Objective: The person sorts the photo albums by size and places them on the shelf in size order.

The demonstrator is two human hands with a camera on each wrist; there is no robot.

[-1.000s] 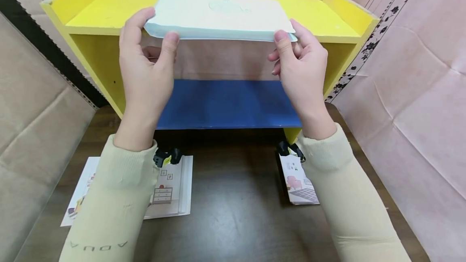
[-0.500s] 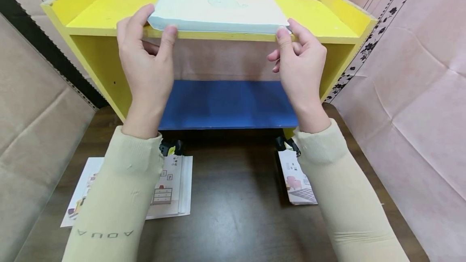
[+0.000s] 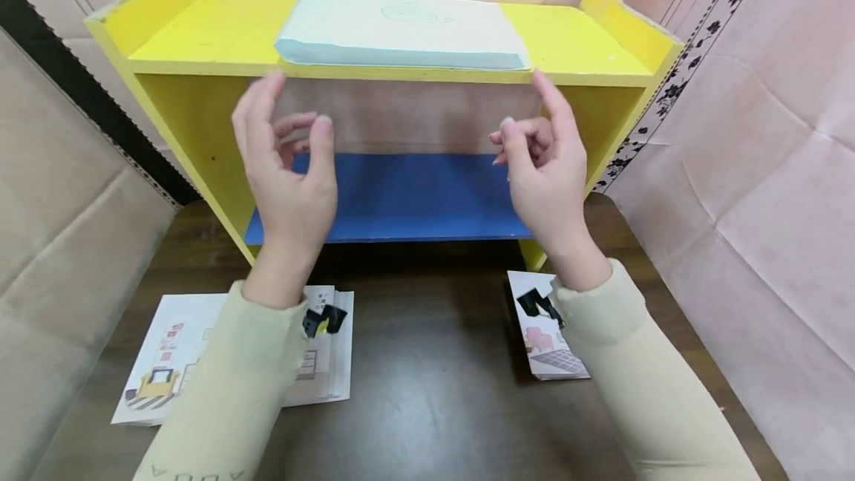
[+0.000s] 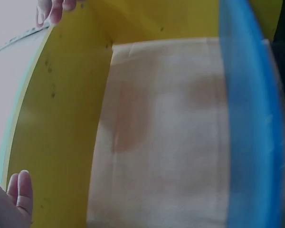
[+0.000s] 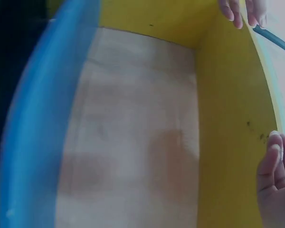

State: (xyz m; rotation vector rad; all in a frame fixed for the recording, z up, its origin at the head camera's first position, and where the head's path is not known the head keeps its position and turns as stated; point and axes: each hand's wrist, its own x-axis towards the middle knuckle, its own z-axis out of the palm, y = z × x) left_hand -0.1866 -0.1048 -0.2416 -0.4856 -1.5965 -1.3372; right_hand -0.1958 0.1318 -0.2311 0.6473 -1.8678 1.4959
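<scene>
A flat, pale blue-and-white pack with a faint whale drawing lies on the top board of a yellow shelf. Its front edge runs along the board's front. My left hand is just below and in front of the pack's left corner, thumb and fingers apart, holding nothing. At the right corner, my right hand has its index fingertip right at the board's edge. Its other fingers are loosely bent around nothing. Parts of both hands show at the edges of the left wrist view and the right wrist view.
A blue lower board spans the shelf under the hands. On the dark table, white printed booklets lie at left, partly under the left sleeve. Another printed stack sits at right. Fabric walls enclose the sides.
The pack has come down onto the top board from both hands' grip. Both hands have let go and drawn down and back from it.
</scene>
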